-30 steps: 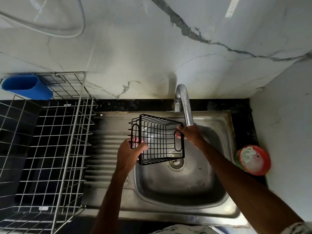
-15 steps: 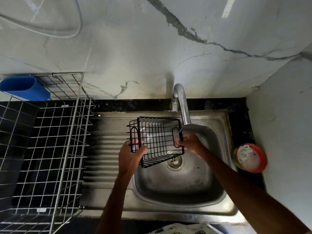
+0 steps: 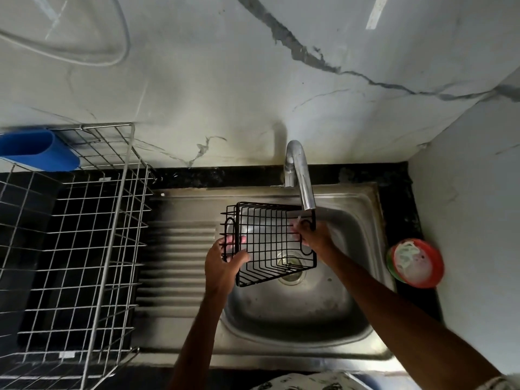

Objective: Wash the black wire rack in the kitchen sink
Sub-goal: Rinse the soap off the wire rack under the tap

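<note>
You hold the black wire rack (image 3: 274, 243) over the sink (image 3: 298, 319) basin at frame centre, tilted, its upper right corner just under the faucet (image 3: 302, 181) spout. Your left hand (image 3: 223, 261) is clenched round the rack's left side panel, thumb on the near face, fingers behind the wires. Your right hand (image 3: 312, 235) grasps the right edge by the looped handle, close beneath the spout. A thin stream appears to fall at that corner, though it is too faint to be certain. Judgement: washing is early or mid-way; no soap, foam or sponge shows on the rack, so scrubbing and a full rinse of all faces likely remain, then draining. Count: one black rack, one faucet, one basin with one drain, one silver dish rack (image 3: 76, 249) at left of frame on the bench, one blue holder (image 3: 39, 150) at upper left, one red-rimmed container (image 3: 415, 263) at right.
</note>
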A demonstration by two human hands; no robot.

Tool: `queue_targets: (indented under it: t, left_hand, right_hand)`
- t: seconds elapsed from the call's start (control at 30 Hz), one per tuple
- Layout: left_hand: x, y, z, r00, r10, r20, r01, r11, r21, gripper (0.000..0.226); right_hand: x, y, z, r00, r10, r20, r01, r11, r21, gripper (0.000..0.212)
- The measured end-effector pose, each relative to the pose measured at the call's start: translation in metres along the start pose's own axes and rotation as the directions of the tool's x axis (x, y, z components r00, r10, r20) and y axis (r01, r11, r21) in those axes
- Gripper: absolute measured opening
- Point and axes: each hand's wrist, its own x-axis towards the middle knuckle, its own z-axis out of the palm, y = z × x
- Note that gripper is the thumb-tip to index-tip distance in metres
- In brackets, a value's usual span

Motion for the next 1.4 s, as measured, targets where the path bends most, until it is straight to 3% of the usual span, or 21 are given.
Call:
queue_targets:
  t: [0.13, 0.27, 0.37, 0.43, 0.63, 0.7, 0.77, 0.87, 0.93, 1.03, 1.17, 1.3, 1.4]
  left_hand:
    - [-0.003, 0.004, 0.003, 1.000, 0.006, -0.017, -0.007, 0.998, -0.058, 0.063]
    - [-0.003, 0.009, 0.001, 0.999, 0.026, 0.026, -0.025, 0.999, -0.033, 0.063]
    - [0.001, 0.007, -0.004, 0.998, 0.025, 0.053, -0.025, 1.000, -0.011, 0.056]
    - [0.004, 0.007, -0.008, 0.998, 0.018, 0.059, -0.016, 0.999, -0.032, 0.068]
    - [0.012, -0.005, -0.009, 0.996, 0.003, 0.087, 0.007, 0.994, -0.111, 0.085]
    - [0.013, -0.004, -0.006, 0.997, -0.001, 0.072, 0.011, 0.989, -0.147, 0.073]
    - [0.016, -0.005, -0.002, 0.999, -0.006, 0.050, 0.014, 0.988, -0.156, 0.062]
    - [0.017, -0.005, 0.005, 0.998, 0.005, 0.064, 0.007, 0.980, -0.198, 0.063]
    - [0.020, -0.006, 0.008, 0.997, 0.005, 0.081, 0.010, 0.982, -0.188, 0.063]
    - [0.028, -0.002, 0.008, 0.990, 0.010, 0.139, 0.011, 0.989, -0.150, 0.064]
    - [0.045, 0.003, 0.003, 0.971, -0.023, 0.239, 0.051, 0.993, -0.111, 0.070]
    - [0.064, 0.014, 0.000, 0.934, -0.120, 0.335, 0.151, 0.986, -0.068, 0.053]
    - [0.078, 0.024, -0.004, 0.906, -0.135, 0.401, 0.159, 0.987, -0.027, 0.065]
  right_hand:
    - [-0.023, 0.022, -0.002, 0.996, 0.064, 0.065, -0.062, 0.998, -0.025, 0.013]
    - [-0.018, -0.003, -0.004, 0.989, 0.096, 0.112, -0.091, 0.994, -0.054, 0.022]
    - [-0.007, -0.028, -0.003, 0.994, 0.029, 0.102, -0.021, 0.997, -0.072, 0.020]
    - [-0.001, -0.037, -0.003, 0.993, -0.009, 0.122, 0.013, 0.999, -0.031, 0.018]
    - [-0.009, -0.026, -0.008, 0.987, 0.069, 0.142, -0.069, 0.998, -0.007, 0.029]
    - [-0.018, -0.012, -0.016, 0.982, 0.092, 0.166, -0.087, 0.996, -0.035, 0.021]
    - [-0.026, 0.000, -0.023, 0.965, 0.145, 0.218, -0.134, 0.989, -0.067, 0.026]
    - [-0.036, 0.013, -0.029, 0.938, 0.277, 0.210, -0.287, 0.958, 0.016, 0.025]
    - [-0.039, 0.011, -0.032, 0.944, 0.276, 0.181, -0.288, 0.957, 0.043, 0.023]
    - [-0.035, -0.002, -0.033, 0.974, 0.209, 0.088, -0.204, 0.977, -0.062, 0.024]
    - [-0.029, -0.037, -0.036, 0.991, -0.084, -0.107, 0.031, 0.906, -0.422, 0.031]
    - [-0.027, -0.056, -0.042, 0.965, -0.263, 0.015, 0.237, 0.842, -0.484, 0.067]
    - [-0.023, -0.061, -0.048, 0.947, -0.311, 0.080, 0.287, 0.706, -0.647, 0.067]
